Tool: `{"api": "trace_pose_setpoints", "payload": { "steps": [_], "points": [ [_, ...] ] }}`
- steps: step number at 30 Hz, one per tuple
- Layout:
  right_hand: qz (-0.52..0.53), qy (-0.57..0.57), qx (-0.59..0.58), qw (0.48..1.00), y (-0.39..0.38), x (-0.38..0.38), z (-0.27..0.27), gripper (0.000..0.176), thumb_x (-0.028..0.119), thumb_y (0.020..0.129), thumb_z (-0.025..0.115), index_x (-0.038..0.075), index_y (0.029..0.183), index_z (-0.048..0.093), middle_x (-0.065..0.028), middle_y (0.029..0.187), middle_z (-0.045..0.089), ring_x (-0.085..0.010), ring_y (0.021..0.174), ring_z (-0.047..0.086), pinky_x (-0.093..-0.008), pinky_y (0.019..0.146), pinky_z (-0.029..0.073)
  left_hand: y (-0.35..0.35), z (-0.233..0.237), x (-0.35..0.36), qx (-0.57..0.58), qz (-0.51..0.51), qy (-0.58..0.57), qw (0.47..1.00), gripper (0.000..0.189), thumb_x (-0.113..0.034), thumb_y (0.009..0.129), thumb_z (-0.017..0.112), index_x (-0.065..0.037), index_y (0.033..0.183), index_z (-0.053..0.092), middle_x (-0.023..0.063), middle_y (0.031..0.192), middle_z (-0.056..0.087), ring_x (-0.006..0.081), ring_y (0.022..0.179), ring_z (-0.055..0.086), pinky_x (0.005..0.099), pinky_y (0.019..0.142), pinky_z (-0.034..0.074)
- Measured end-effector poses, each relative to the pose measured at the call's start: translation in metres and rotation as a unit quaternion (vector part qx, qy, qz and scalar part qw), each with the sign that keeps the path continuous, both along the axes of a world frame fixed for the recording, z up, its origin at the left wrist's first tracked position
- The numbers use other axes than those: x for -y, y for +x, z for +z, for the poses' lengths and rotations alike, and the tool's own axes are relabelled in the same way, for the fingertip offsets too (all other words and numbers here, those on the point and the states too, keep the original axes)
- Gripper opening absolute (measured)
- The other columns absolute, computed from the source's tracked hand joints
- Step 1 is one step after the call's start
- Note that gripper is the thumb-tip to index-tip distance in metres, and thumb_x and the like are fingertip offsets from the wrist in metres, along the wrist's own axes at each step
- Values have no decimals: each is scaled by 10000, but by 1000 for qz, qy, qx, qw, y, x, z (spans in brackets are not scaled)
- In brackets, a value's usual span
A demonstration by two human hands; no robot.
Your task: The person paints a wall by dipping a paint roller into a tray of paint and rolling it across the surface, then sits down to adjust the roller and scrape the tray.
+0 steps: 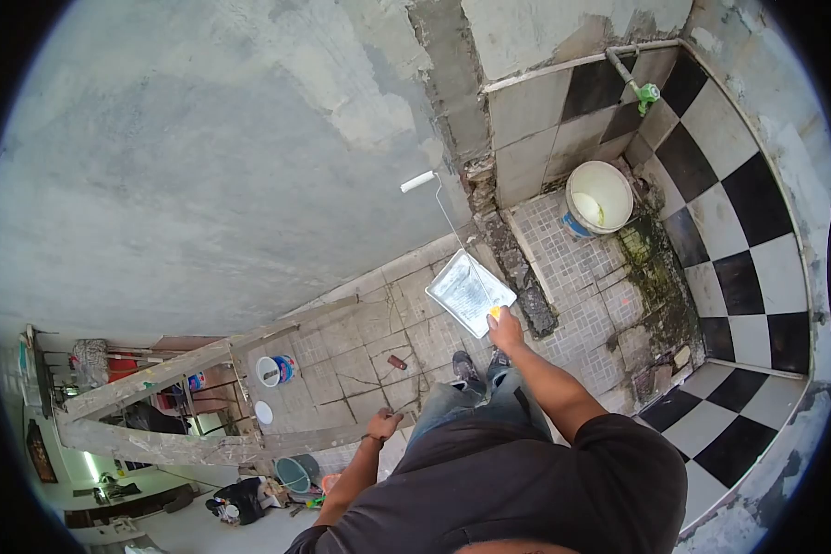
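My right hand (pixel 504 327) is closed round the yellow handle of a paint roller (pixel 418 182). The white roller head is up by the grey wall (pixel 222 166), at the end of a thin wire frame. Below that frame a white paint tray (pixel 471 292) lies on the tiled floor, its inside coated with pale paint. My left hand (pixel 384 424) hangs low beside my leg, near a weathered wooden beam; its fingers are small in view and what they hold, if anything, cannot be made out.
A white bucket (pixel 600 198) stands in the tiled corner below a green tap (pixel 648 93). At left are a small paint bucket (pixel 275 370), a round lid (pixel 264 412) and a wooden frame (pixel 166 443). A reddish-brown block (pixel 397 362) lies on the floor.
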State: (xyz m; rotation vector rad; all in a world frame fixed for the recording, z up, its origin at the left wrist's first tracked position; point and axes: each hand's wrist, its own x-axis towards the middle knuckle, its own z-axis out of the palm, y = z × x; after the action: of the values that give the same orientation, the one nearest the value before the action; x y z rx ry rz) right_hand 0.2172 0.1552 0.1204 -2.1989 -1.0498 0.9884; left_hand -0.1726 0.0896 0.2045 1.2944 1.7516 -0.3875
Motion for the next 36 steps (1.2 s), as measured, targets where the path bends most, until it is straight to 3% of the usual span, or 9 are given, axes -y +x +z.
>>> {"api": "trace_pose_setpoints", "payload": {
  "steps": [2,8,13,18,23,29,33,36],
  "points": [
    [2,37,-8,999,2,-2,14,331,296,893,570,1,1025,499,-290,906,632,-468,867,604,-521,759,470,8,-11,-5,4,-44,20,999,627,-437,797,585,34,1210,574,238,1245,570,347,1178,536,365,989,413],
    [14,143,-20,989,3,-20,83,307,267,895,577,4,1030,493,-280,877,630,-465,853,603,-520,737,469,31,-6,-20,24,-15,12,1000,688,-456,774,611,42,1244,546,259,1234,571,357,1186,531,374,1002,405],
    [32,281,-11,959,7,-48,104,264,233,900,573,13,1022,492,-266,838,627,-461,812,607,-513,685,470,20,-20,-23,24,-13,11,1000,715,-480,750,624,48,1227,560,267,1250,558,370,1202,517,368,1017,400],
    [30,268,-14,963,0,-77,100,253,224,903,583,18,1030,508,-248,865,635,-445,844,614,-486,696,480,4,-22,-29,18,-26,11,999,649,-448,770,630,44,1191,591,228,1245,576,350,1189,528,350,996,416],
    [15,281,-34,959,-14,-83,67,237,199,894,589,19,1017,499,-253,854,635,-443,834,618,-492,689,482,-21,-14,-34,16,-6,4,1000,706,-466,758,642,50,1231,548,265,1227,573,371,1188,527,372,1005,412],
    [-10,146,-58,988,-16,-61,7,284,240,886,601,22,1046,515,-252,895,641,-433,890,621,-470,734,489,-52,-3,-34,-28,-27,-14,999,684,-476,771,631,20,1236,551,253,1198,591,365,1169,542,385,994,419],
    [15,65,-38,997,-15,-38,-9,306,252,892,568,9,1066,502,-272,919,637,-455,917,601,-500,776,470,-70,-5,-40,-16,-25,-14,999,689,-476,775,626,21,1245,542,248,1191,598,359,1163,549,384,991,420],
    [2,83,-26,996,-23,-26,-9,298,259,888,573,14,1050,520,-272,912,636,-458,908,599,-502,770,468,-71,-3,-52,-14,-27,-22,999,688,-471,777,625,22,1250,538,244,1190,600,355,1152,557,383,986,425]
  ]
}}
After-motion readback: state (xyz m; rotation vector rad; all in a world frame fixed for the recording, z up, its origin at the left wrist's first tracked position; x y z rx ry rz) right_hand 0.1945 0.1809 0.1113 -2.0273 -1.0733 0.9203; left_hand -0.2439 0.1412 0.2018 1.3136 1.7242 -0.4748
